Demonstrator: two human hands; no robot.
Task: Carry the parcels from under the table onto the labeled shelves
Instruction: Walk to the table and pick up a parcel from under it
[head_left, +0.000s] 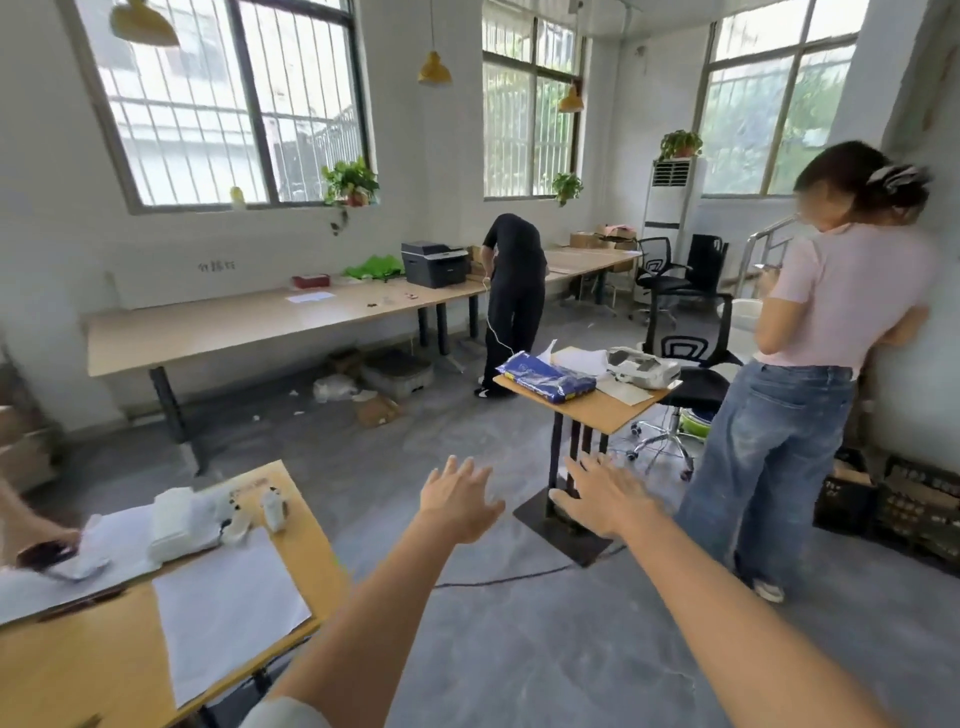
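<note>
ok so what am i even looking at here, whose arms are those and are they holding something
One picture, taken by a wide-angle camera worn on a person's head, looking forward and down. The two bare arms are the wearer's own: the left hand and right hand reach forward, fingers spread, holding nothing. Ahead stands a small table with a blue packet and papers on it. Under the long table by the windows lie a few parcels. Two other people stand in the room. No labeled shelves show here.
</note>
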